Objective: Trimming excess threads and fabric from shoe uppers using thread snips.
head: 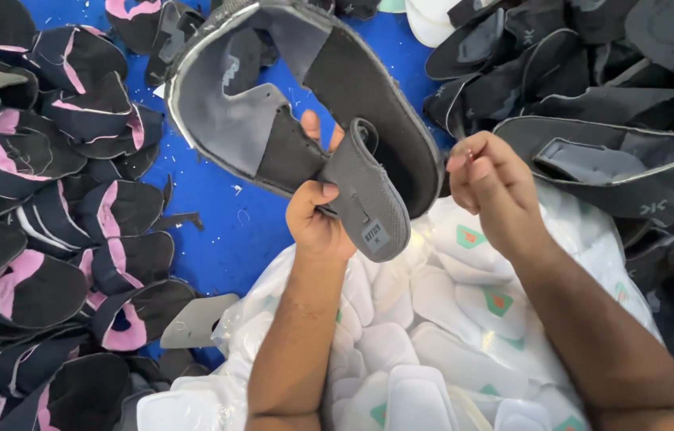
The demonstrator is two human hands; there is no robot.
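Both forearms are bare from the bottom edge of the frame up to the wrists, with no sleeve in view. The left hand (315,217) and the right hand (490,185) wear no gloves. No ring, watch or band shows on either wrist, and the fingers (465,164) are uncovered, with short nails.

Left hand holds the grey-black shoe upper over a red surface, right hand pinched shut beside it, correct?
Not quite: the surface is blue, not red. The head view shows the left hand holding the grey-black shoe upper over it, the right hand pinched shut beside it.
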